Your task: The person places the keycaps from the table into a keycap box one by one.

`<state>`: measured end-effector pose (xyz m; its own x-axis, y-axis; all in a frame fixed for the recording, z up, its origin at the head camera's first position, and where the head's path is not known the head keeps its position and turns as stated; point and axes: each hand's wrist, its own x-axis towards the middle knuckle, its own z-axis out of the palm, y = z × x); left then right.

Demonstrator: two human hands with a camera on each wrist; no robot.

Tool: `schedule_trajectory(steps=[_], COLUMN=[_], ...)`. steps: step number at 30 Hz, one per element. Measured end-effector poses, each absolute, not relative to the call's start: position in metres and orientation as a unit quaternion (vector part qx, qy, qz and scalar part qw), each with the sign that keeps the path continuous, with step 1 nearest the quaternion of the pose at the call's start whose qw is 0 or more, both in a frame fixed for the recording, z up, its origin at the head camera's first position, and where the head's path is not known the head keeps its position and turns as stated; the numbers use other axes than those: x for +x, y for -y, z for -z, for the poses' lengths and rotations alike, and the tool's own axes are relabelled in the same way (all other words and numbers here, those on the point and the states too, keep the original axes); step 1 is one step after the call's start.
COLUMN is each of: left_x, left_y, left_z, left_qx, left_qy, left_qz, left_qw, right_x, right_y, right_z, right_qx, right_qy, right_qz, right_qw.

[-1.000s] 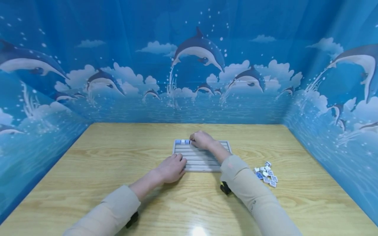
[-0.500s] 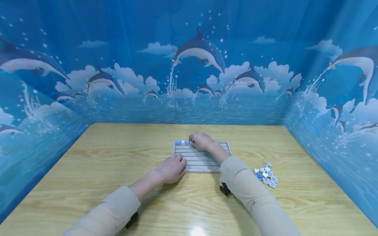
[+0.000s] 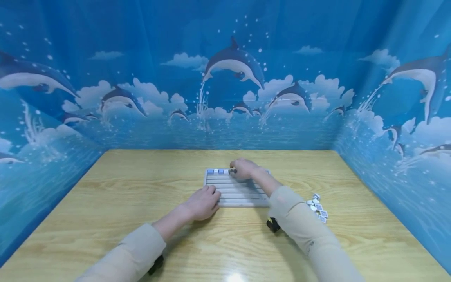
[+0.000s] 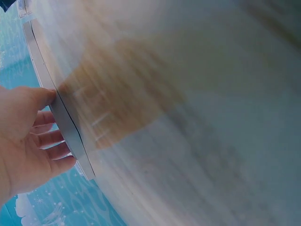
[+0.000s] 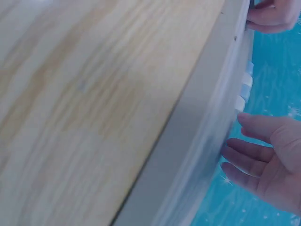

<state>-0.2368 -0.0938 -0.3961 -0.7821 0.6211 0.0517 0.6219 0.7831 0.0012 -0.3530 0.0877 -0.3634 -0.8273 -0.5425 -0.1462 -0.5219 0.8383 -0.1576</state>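
A light grey tray with ridged rows lies mid-table. Several small blue and white blocks stand side by side at the left of its far row. My left hand holds the near left corner; the left wrist view shows its thumb against the front wall and the fingers round the side. My right hand is over the far row, just right of the blocks. In the right wrist view its fingers are spread and loosely bent, nothing showing between them, the thumb tip close to the last white block.
A loose pile of small white and blue blocks lies on the wooden table right of the tray, partly hidden by the right sleeve. A blue dolphin-print curtain encloses the back and sides.
My right hand has shifted slightly right along the far row, leaving another white block showing at the end of the line. The left hand stays at the corner; the head view has turned a little.
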Motion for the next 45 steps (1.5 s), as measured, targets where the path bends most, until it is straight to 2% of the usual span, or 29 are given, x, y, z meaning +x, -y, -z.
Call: schedule_trajectory(steps=[4, 12, 24, 29, 37, 45], left_x=[-0.237, -0.239, -0.237, -0.237, -0.238, -0.238], left_y=[0.093, 0.093, 0.091, 0.092, 0.091, 0.091], left_z=[0.398, 0.399, 0.395, 0.393, 0.392, 0.394], left_qx=[-0.328, -0.324, -0.322, -0.321, -0.319, -0.316], left_qy=[0.944, 0.946, 0.947, 0.947, 0.948, 0.949], left_qz=[0.005, 0.003, 0.007, 0.007, 0.002, 0.005], left_qw=[0.023, 0.028, 0.019, 0.015, 0.01, 0.011], right_x=[-0.349, -0.337, -0.318, -0.311, -0.291, -0.273], right_y=[-0.098, -0.127, -0.187, -0.212, -0.25, -0.28], right_z=[0.356, 0.337, 0.332, 0.335, 0.338, 0.343], right_qx=[-0.27, -0.271, -0.238, -0.252, -0.24, -0.205], right_qy=[-0.956, -0.955, -0.965, -0.962, -0.965, -0.964], right_qz=[0.067, 0.118, 0.113, 0.101, 0.087, 0.072], right_qw=[0.089, 0.013, 0.016, 0.013, 0.062, 0.154])
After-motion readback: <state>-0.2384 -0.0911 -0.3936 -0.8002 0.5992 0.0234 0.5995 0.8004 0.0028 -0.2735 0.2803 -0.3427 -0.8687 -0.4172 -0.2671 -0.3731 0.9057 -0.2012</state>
